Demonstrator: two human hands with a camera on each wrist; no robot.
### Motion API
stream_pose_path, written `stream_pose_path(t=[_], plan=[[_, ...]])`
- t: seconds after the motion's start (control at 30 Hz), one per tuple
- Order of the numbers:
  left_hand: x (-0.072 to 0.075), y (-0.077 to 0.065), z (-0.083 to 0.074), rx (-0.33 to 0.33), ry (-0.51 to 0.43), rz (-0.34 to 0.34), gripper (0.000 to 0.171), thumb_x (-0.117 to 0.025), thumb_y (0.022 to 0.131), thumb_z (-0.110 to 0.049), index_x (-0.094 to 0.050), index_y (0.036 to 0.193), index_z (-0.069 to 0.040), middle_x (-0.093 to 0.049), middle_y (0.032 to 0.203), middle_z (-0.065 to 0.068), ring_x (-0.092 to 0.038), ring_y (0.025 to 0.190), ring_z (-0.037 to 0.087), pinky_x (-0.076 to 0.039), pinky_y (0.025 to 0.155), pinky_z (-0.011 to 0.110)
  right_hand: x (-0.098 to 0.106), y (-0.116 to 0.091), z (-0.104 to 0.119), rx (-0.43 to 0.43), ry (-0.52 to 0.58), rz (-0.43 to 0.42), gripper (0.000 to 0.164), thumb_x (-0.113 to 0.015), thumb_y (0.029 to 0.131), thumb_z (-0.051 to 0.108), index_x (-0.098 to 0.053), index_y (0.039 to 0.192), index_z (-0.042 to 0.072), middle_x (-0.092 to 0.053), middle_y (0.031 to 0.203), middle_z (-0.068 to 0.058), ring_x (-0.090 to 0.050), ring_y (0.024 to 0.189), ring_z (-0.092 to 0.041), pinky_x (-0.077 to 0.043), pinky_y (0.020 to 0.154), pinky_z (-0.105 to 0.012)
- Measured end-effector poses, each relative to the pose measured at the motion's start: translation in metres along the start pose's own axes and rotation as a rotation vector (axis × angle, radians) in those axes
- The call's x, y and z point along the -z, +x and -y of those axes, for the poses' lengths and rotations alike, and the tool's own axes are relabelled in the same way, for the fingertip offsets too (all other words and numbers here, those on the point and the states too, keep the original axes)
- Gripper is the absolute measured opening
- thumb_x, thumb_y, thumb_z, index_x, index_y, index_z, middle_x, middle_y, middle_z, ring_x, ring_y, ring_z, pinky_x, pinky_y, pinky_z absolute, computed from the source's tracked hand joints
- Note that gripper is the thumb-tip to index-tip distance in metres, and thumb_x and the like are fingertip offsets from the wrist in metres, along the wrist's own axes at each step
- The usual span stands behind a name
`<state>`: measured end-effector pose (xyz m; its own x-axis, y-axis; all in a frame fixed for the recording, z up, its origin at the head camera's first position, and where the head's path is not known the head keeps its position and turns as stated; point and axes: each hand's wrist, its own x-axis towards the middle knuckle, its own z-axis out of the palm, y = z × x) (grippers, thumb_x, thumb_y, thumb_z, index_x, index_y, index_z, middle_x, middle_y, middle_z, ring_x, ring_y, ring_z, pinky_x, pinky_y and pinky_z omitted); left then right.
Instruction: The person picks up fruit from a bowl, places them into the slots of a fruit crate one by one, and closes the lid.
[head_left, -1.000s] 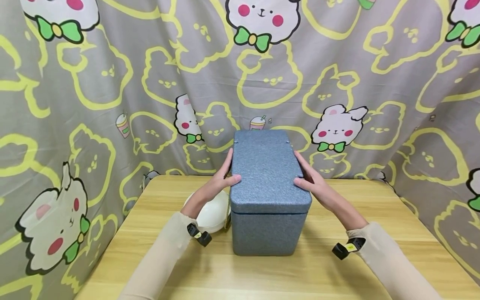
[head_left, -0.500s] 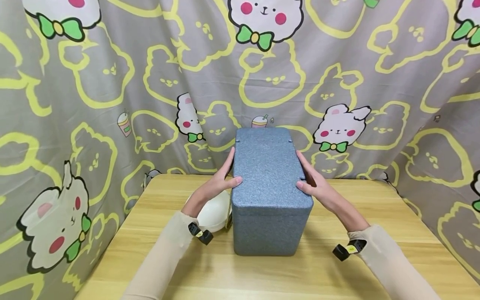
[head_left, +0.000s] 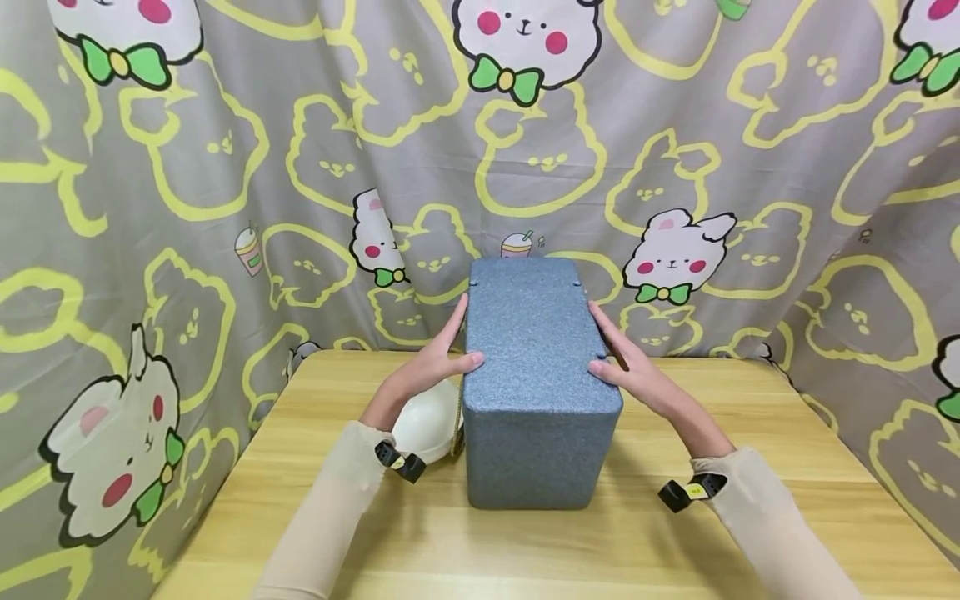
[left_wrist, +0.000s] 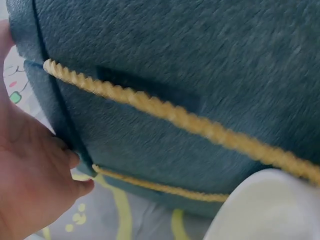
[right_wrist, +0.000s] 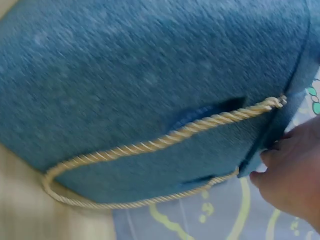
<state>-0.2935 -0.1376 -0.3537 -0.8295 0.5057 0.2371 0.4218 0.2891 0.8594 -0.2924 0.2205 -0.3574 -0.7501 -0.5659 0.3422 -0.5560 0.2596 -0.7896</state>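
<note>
A grey-blue felt box (head_left: pixel 532 462) stands on the table, its matching lid (head_left: pixel 532 333) on top with no gap showing along the front. My left hand (head_left: pixel 435 367) holds the lid's left edge, thumb on top and fingers along the side. The right hand (head_left: pixel 633 367) grips the opposite edge in the same way. In the left wrist view, a twisted gold rope handle (left_wrist: pixel 180 117) crosses the box's side, and the fingertips meet the lid's rim. Another rope handle (right_wrist: pixel 145 146) loops down in the right wrist view, with fingertips at the lid's rim above it.
Just left of the box, partly behind my left wrist, sits a smooth white rounded object (head_left: pixel 427 427). The wood-grain table (head_left: pixel 675 542) extends to both sides. A grey cartoon-print curtain (head_left: pixel 420 125) hangs behind the table and around its sides.
The dark gap between the lid and the box at the front has closed as the lid came down. Both hands have stayed at its edges.
</note>
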Motion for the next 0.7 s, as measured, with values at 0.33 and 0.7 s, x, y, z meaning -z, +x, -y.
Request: stream_pose_path(t=[0.33, 0.7], plan=[[0.019, 0.019, -0.005, -0.113, 0.431, -0.091, 0.106, -0.041, 0.088, -0.084, -0.011, 0.165, -0.017, -0.005, 0.173, 0.003, -0.001, 0.161, 0.027, 0.002, 0.126, 0.058, 0.018, 0.029, 0.004, 0.034, -0.359, -0.007, 0.075, -0.054, 0.104, 0.034, -0.013, 0.165, 0.017, -0.007, 0.173, -0.006, -0.002, 0.161, -0.028, 0.001, 0.125, -0.062], [0.019, 0.023, -0.002, -0.086, 0.502, -0.089, 0.110, -0.033, 0.085, -0.090, -0.016, 0.165, -0.016, -0.009, 0.173, 0.003, -0.006, 0.160, 0.024, -0.005, 0.127, 0.056, 0.016, 0.035, -0.001, 0.029, -0.364, 0.014, 0.069, -0.050, 0.106, 0.030, -0.018, 0.164, 0.013, -0.007, 0.173, -0.010, -0.006, 0.160, -0.035, 0.000, 0.124, -0.064]])
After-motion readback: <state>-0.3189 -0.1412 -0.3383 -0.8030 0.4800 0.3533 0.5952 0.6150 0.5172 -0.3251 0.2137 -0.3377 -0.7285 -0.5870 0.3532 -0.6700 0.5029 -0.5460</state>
